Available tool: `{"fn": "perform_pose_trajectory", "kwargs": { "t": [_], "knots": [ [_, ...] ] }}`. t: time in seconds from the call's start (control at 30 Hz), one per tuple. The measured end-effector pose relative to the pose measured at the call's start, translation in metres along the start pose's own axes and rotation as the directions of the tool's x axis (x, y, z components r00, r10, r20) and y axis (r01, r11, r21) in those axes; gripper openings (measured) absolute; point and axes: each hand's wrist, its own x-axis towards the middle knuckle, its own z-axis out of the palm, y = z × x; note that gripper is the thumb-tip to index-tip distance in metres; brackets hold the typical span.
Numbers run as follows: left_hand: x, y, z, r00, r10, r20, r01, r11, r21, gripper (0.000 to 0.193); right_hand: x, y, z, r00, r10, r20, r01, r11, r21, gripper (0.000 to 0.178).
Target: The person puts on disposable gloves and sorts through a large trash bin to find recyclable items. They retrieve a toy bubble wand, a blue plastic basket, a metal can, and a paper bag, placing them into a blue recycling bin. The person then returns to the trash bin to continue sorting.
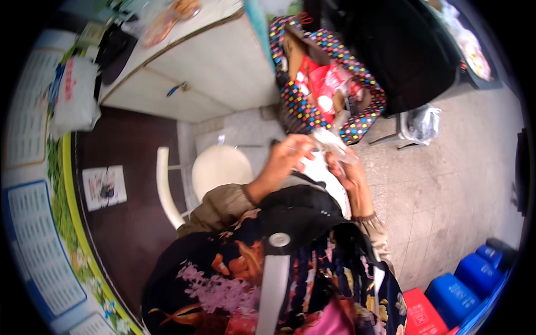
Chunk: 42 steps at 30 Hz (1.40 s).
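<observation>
In front of my body both hands are raised close together. My right hand [350, 172] has its fingers curled round a whitish, partly see-through thing [330, 140], blurred, perhaps thin plastic. My left hand [287, 159] is just beside it, fingers bent inward with their tips near its left edge; whether they grip it is blurred. Below and between the hands a white sheet-like piece [329, 176] hangs down along my front. Just beyond them a black bag with coloured dots [290, 103] stands wide open, with red packets [321, 81] and a brown item inside.
A white stool [222, 172] and a curved chair back [163, 178] are at my left, by a pale cabinet [212, 67]. A black chair [407, 56] stands at the far right. Blue bins [452, 296] and a red one [421, 312] line the lower right.
</observation>
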Motion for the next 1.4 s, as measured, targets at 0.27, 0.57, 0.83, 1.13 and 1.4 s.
{"fn": "perform_pose_trajectory", "kwargs": {
  "t": [0.27, 0.57, 0.83, 1.13, 1.4],
  "knots": [
    [-0.018, -0.042, -0.011, 0.960, -0.258, 0.106, 0.267, 0.959, -0.090, 0.029, -0.061, 0.076, -0.017, 0.992, 0.117, -0.054, -0.096, 0.952, 0.290, 0.027],
    [0.037, 0.003, 0.037, 0.943, -0.113, 0.313, 0.160, 0.979, -0.129, 0.018, -0.072, 0.019, 0.014, 0.869, -0.246, -0.429, 0.345, 0.923, 0.169, 0.023],
    [0.085, 0.015, 0.052, 0.838, -0.133, 0.530, 0.234, 0.964, -0.128, 0.017, -0.092, 0.024, 0.013, 0.605, -0.662, -0.443, 0.705, 0.704, -0.088, 0.027],
    [0.124, 0.017, 0.073, 0.653, 0.334, 0.680, -0.654, 0.702, 0.282, 0.021, -0.093, 0.026, 0.033, 0.512, -0.692, -0.508, 0.706, 0.676, -0.210, 0.046],
    [0.108, 0.035, 0.068, 0.599, 0.038, 0.800, -0.354, 0.908, 0.222, 0.036, -0.088, 0.017, 0.037, 0.442, -0.657, -0.611, 0.743, 0.650, -0.161, 0.043]
  ]
}}
